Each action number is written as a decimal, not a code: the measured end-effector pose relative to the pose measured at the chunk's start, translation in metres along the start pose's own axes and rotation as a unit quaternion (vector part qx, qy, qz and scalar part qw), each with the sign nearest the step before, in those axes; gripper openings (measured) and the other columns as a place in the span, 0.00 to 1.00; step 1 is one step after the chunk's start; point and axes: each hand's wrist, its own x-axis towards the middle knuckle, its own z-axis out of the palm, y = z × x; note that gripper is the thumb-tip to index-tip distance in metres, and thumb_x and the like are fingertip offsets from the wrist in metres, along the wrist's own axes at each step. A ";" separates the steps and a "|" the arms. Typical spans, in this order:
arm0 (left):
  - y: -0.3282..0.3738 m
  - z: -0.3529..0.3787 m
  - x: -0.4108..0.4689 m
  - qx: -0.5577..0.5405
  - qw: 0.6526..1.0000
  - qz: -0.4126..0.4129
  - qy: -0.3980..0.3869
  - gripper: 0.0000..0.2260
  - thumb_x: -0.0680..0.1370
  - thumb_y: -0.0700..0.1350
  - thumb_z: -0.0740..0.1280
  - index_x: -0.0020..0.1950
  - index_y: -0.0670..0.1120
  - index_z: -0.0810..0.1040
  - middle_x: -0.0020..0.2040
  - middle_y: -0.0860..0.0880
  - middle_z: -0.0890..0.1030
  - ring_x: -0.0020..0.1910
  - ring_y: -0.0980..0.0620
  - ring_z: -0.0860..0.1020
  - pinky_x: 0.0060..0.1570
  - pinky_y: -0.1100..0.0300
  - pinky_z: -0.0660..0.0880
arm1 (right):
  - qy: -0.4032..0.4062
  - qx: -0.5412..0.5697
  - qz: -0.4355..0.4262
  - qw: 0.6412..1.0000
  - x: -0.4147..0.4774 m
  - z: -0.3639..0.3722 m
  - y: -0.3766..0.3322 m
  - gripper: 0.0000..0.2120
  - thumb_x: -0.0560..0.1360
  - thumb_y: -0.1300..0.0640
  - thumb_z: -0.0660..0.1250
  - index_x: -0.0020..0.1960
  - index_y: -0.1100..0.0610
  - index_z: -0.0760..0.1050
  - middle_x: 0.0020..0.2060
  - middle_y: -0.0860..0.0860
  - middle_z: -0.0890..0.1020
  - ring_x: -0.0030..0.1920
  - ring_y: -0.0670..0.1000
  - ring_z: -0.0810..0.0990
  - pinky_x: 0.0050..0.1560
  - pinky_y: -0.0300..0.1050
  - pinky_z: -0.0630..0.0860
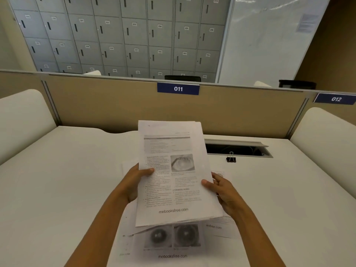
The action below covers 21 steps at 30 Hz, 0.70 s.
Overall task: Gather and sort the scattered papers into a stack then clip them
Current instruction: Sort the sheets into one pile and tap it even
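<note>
A stack of printed papers [173, 166] is lifted above the white desk [67, 180], its top page showing text and an eye photo. My left hand [137, 180] grips the stack's left edge, thumb on the top page. My right hand [221, 187] grips the right edge the same way. Under the stack, more loose papers [173, 245] lie flat on the desk, one with two eye pictures. A black binder clip [231, 158] stands on the desk to the right, beyond the papers, apart from both hands.
An open cable tray slot [238, 149] is set in the desk just behind the clip. A tan partition [115, 106] with the labels 011 and 012 closes the far side. White curved side panels [23, 120] bound the desk at left and right. Grey lockers stand beyond.
</note>
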 end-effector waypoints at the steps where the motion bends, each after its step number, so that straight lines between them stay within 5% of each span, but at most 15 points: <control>1: -0.001 0.001 -0.001 0.010 1.000 -0.001 -0.010 0.14 0.77 0.38 0.63 0.61 0.46 0.74 0.55 0.42 0.82 0.49 0.41 0.82 0.40 0.50 0.80 | -0.023 -0.014 0.012 1.000 -0.001 0.002 -0.001 0.19 0.70 0.60 0.71 0.60 0.57 0.75 0.51 0.55 0.84 0.51 0.58 0.83 0.51 0.54 0.80; 13: -0.004 0.024 -0.004 0.061 0.988 0.139 0.012 0.17 0.67 0.48 0.68 0.56 0.51 0.76 0.52 0.46 0.81 0.53 0.43 0.78 0.52 0.46 0.77 | 0.103 -0.053 -0.130 0.985 0.002 0.024 0.001 0.11 0.66 0.57 0.76 0.47 0.50 0.80 0.38 0.48 0.85 0.38 0.48 0.84 0.34 0.38 0.79; 21: -0.018 0.022 -0.001 0.117 0.988 0.103 -0.022 0.17 0.65 0.50 0.70 0.53 0.56 0.76 0.53 0.47 0.80 0.55 0.44 0.77 0.55 0.42 0.75 | 0.055 -0.107 -0.095 0.988 0.007 0.014 0.013 0.16 0.64 0.54 0.76 0.49 0.45 0.78 0.47 0.47 0.84 0.49 0.49 0.81 0.41 0.39 0.78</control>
